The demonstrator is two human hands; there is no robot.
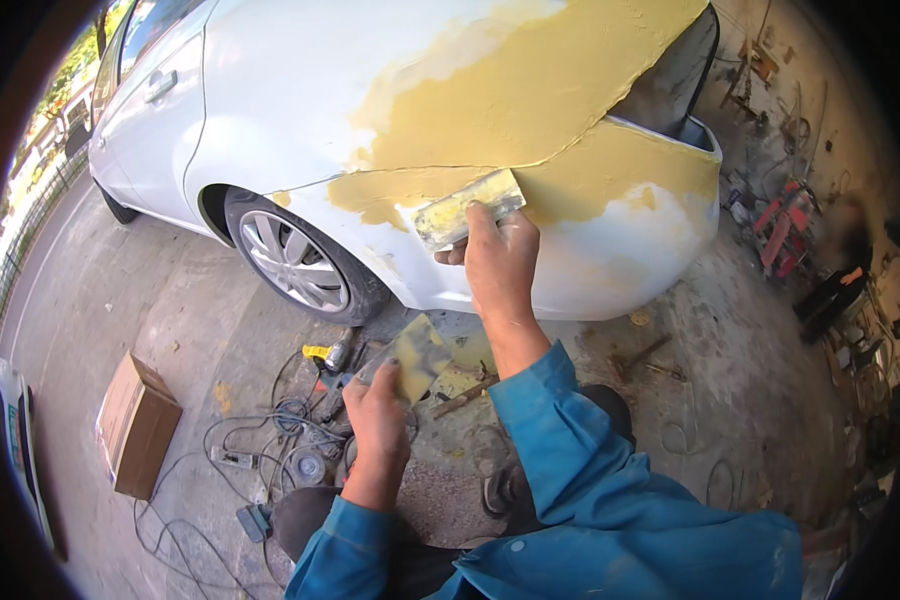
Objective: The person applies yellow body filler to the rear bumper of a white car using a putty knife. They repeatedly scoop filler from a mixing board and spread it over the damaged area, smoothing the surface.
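Nearest, on the near side of the wheel [288, 258] and a little to its right, your left hand [378, 412] is closed on a thin flat plate [423, 360] smeared with yellow paste, thumb on top. Farther right of the wheel, your right hand [505, 255] grips a wide scraper [448, 217], thumb pressed on its pasty face and fingers bent behind. That scraper is held up before the car's yellow patch; whether its edge touches the body, you cannot tell from here.

Any print on the brown box [142, 430], left of the wheel and nearer you, is too small to read.

On the floor between you and the wheel, cables [215, 440] loop around a round-ended power tool [308, 466], with a yellow-ended tool [325, 352] closer to the tyre. A stick [465, 397] lies right of these, under your right arm.

The white car [270, 100] rises above the wheel, its yellow filler [530, 95] spreading up and right across the rear panel and bumper. An open hollow [670, 85] sits beyond that. Well right of the wheel, red objects [785, 228] lie among clutter; far left stands a fence [32, 240].
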